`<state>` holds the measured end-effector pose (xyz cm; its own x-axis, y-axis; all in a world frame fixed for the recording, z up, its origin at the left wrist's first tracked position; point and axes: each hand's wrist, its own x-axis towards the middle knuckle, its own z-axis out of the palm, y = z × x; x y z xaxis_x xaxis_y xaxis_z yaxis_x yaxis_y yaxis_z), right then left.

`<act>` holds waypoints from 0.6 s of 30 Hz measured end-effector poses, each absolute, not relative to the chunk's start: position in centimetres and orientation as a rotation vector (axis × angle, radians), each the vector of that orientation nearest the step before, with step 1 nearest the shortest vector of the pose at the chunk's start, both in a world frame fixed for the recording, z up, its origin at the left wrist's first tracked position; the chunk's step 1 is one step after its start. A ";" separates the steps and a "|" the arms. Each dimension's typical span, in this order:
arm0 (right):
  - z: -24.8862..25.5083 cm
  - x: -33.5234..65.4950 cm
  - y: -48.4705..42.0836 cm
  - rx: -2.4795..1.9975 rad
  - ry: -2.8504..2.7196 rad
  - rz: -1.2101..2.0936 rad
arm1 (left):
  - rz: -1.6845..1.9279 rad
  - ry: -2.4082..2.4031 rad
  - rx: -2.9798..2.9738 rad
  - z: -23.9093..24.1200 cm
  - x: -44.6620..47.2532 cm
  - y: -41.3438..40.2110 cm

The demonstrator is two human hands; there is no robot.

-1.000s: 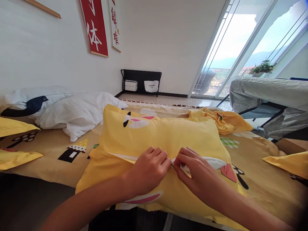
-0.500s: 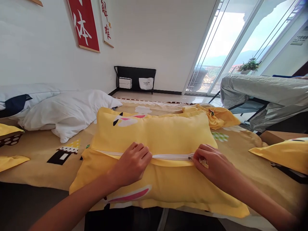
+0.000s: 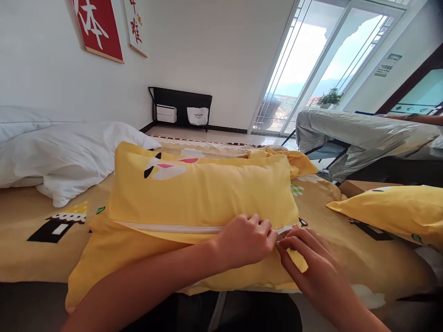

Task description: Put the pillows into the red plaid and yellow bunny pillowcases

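In front of me lies a plump yellow pillowcase (image 3: 200, 198) with a rabbit print, filled out like a pillow. A white zipper (image 3: 173, 228) runs across it and looks closed along its left stretch. My left hand (image 3: 244, 242) is closed on the fabric at the zipper, towards its right end. Just right of it, my right hand (image 3: 308, 260) pinches with thumb and forefinger at the zipper's right end. The zipper pull is hidden by these fingers. Both hands nearly touch.
White pillows (image 3: 76, 152) lie at the left on the patterned bedspread (image 3: 20, 230). Another yellow pillow (image 3: 398, 207) is at the right, and crumpled yellow cloth (image 3: 301, 163) lies behind. Beyond stand a plastic-covered piece of furniture (image 3: 363, 131) and another person's forearm (image 3: 422, 118).
My left hand has slid right along the zipper, up beside my right hand. The right hand has moved to the zipper's right end. My view has turned right.
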<state>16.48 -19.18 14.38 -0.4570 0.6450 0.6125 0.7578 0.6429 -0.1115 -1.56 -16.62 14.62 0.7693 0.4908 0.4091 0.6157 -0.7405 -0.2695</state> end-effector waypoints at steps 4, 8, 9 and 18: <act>14.1 17.8 -18.6 -1.246 -2.191 -0.204 | -0.415 -0.745 -2.602 14.4 -2.0 -16.8; 14.6 20.0 -17.2 -1.485 -2.163 -0.089 | -0.371 -0.716 -2.585 14.7 -2.4 -17.1; 14.7 20.5 -16.8 -1.521 -2.160 -0.095 | -0.373 -0.702 -2.582 14.7 -2.3 -17.2; 15.4 20.4 -16.5 -1.743 -2.289 -0.483 | -0.449 -0.650 -2.541 14.3 -1.7 -18.0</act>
